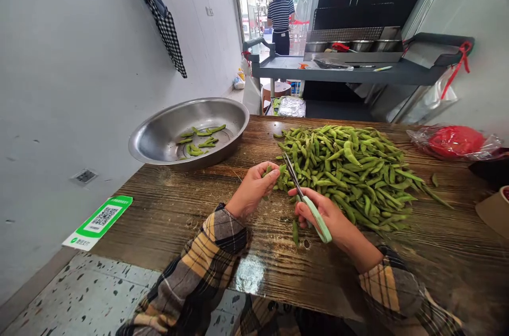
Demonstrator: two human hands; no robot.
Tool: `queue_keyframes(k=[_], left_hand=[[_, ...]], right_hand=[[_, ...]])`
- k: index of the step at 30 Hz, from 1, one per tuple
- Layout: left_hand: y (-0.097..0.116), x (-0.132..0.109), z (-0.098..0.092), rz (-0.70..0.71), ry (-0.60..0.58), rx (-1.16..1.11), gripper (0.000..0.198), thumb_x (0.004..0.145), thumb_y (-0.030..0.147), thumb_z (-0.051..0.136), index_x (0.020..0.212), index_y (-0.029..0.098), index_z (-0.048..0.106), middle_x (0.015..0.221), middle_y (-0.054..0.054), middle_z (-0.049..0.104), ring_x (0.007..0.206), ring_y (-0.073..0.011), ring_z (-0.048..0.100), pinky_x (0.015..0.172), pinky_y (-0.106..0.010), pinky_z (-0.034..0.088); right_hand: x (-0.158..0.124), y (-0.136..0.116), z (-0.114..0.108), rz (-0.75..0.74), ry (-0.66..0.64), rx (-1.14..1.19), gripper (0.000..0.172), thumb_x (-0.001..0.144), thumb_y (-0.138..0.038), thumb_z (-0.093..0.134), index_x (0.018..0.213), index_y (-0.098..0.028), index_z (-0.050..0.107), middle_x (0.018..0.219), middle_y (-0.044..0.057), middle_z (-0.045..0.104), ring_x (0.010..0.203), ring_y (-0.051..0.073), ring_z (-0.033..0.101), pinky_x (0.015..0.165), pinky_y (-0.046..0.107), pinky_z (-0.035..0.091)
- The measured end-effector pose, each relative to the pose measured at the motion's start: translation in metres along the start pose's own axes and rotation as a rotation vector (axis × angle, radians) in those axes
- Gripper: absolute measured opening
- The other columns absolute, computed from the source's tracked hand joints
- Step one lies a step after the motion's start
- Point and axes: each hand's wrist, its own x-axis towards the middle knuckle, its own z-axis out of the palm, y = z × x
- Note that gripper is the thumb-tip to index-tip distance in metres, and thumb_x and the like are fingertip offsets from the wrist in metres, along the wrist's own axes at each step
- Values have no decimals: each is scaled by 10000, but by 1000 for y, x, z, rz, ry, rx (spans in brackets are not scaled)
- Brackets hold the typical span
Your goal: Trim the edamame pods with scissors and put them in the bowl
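My left hand [254, 187] is closed on an edamame pod [269, 170], pinched between thumb and fingers. My right hand [326, 217] grips a pair of scissors [317, 218] with pale green handles, its narrow blades pointing up and left, near the pinched pod. Beside both hands lies a large heap of green edamame pods [353, 166] on the wooden table [159, 219]. One loose pod [295, 232] shows just below my right fingers; whether it touches them I cannot tell. Several pods [194, 149] lie inside a wide steel basin [153, 137] at the left.
A green and white QR code card [104, 219] lies at the table's left edge. Red stuff in clear plastic [457, 140] sits at the right, above a paper tub [495, 211]. Behind the table stands a grey cart [342, 75]; a person [281, 18] stands beyond the glass door.
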Motion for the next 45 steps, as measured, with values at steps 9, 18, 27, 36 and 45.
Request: queue_keyframes(k=[9, 18, 27, 36, 45], left_hand=[[-3, -4, 4, 11, -11, 111, 267, 802, 397, 658, 807, 161, 531, 545, 84, 344, 437, -38, 257, 409, -181, 198], [4, -6, 7, 23, -4, 165, 241, 797, 365, 650, 771, 164, 519, 525, 89, 350, 424, -32, 260, 416, -178, 192], [1, -5, 7, -7, 36, 133, 240, 749, 352, 670, 750, 168, 515, 514, 102, 351, 396, -23, 234, 395, -179, 187], [-1, -1, 5, -33, 85, -35, 221, 730, 306, 663, 775, 180, 488, 483, 101, 429, 344, -19, 268, 369, -169, 151], [1, -1, 7, 89, 120, -154, 271, 762, 317, 669, 812, 177, 442, 667, 16, 650, 357, -28, 399, 361, -169, 183]], right_hand=[[0, 5, -4, -80, -8, -150, 476, 834, -512, 603, 1155, -166, 537, 755, -22, 445, 673, 137, 435, 639, 283, 408], [-2, -1, -5, -100, -4, -261, 424, 843, -448, 612, 1157, -167, 562, 741, -25, 468, 650, 126, 414, 612, 256, 366], [1, 1, -2, -62, 26, -240, 450, 850, -485, 598, 1133, -136, 598, 608, -57, 419, 498, 90, 369, 482, 230, 326], [1, 4, 0, 21, 17, -103, 490, 811, -561, 613, 1122, -184, 581, 640, -46, 455, 481, 99, 416, 450, 237, 401], [-2, 3, -2, -55, 9, -143, 449, 848, -521, 597, 1141, -185, 554, 724, -25, 465, 640, 133, 460, 620, 271, 446]])
